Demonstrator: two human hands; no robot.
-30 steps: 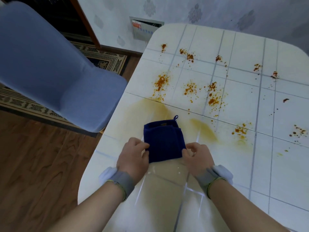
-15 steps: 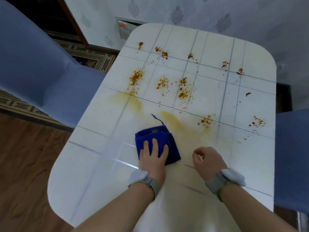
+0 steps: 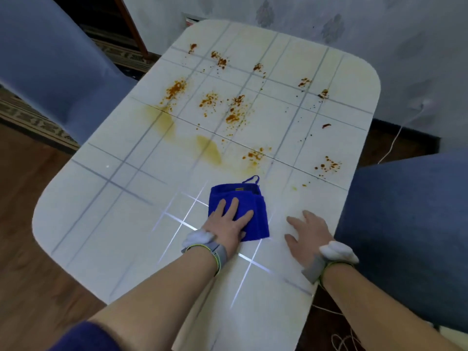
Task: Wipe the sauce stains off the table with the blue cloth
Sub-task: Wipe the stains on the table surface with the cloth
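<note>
The left hand (image 3: 229,224) presses flat, fingers straight, on the folded blue cloth (image 3: 249,211) near the table's (image 3: 101,224) near edge. The right hand (image 3: 305,235) lies flat on the table just beside the cloth. Orange sauce stains (image 3: 234,110) speckle the far half; a yellowish smear (image 3: 210,150) sits mid-table.

Your left hand (image 3: 228,224) hides the 7 o'clock corner of the cloth (image 3: 260,224) (its label (image 3: 238,189) is too small to read). The frame cuts one chair (image 3: 50,72) at 10 o'clock, another chair (image 3: 405,224) at 4.
</note>
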